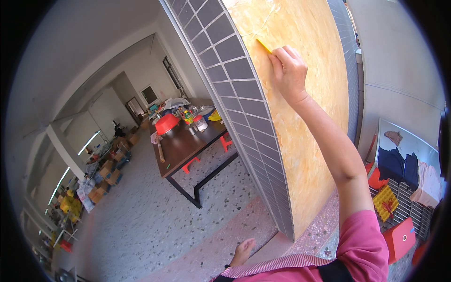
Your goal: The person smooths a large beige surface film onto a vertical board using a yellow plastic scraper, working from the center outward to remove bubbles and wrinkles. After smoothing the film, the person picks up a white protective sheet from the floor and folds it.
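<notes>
My right hand (290, 74) grips a thin, flat yellow scraper (264, 46), seen nearly edge-on. Its tip meets or nearly meets a mottled yellow-orange wall panel (310, 141). A whitish raised line (262, 24) runs over the panel just above the tip. Grey rectangular wall tiles (239, 90) with pale joints cover the narrow face left of the panel. Low in front of my body hangs my left hand (243, 251), loosely curled, with nothing visible in it and touching no surface. A dark band circles that wrist.
Left of the wall, a dark wooden table (179, 149) holds a red basin (167, 124), a jar (200, 123) and other items. Cardboard boxes (109, 172) line the far left. On the right are a metal rack (405, 201), hanging clothes (391, 164) and a red box (400, 239).
</notes>
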The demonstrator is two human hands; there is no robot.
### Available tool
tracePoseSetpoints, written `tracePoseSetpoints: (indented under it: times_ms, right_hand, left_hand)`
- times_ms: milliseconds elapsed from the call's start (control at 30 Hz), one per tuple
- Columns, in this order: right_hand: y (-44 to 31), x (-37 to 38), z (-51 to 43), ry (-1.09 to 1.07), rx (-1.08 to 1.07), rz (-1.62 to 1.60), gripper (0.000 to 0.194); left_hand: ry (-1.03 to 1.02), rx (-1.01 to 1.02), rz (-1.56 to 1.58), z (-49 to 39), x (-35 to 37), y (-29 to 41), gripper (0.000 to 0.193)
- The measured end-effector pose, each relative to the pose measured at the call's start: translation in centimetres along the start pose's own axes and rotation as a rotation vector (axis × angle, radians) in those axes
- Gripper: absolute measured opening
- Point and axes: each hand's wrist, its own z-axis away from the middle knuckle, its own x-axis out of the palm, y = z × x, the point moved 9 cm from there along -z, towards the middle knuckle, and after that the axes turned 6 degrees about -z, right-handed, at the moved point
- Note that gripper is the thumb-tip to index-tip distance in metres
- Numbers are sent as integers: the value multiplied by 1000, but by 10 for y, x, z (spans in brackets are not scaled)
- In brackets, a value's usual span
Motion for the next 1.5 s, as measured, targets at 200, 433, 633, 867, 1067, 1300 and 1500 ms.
tracePoseSetpoints:
  times_ms: [200, 433, 633, 867, 1067, 1300, 1500]
  right_hand:
    - [-88, -2, 23, -302, -465, -223, 6]
    - [-14, 23, -33, -131, -154, -37, 8]
    - [-38, 4, -38, -185, -292, -116, 6]
    - [-33, 28, -39, -286, -294, -66, 7]
    - [13, 13, -61, -88, -94, -34, 5]
    - [-49, 42, -76, -354, -360, -86, 6]
    - [-12, 43, -153, -23, -92, 10, 9]
  left_hand:
    - [-26, 17, 0, 1, 15, -3, 30]
    - [46, 0, 125, 1, 17, -5, 31]
    - [31, -30, 82, 5, 20, -10, 30]
    - [61, -44, 94, -2, 21, -10, 29]
    - [27, 17, 38, -2, 22, -10, 30]
    - [141, 112, 94, -8, 10, -14, 27]
    - [150, 51, -149, 8, -14, -28, 28]
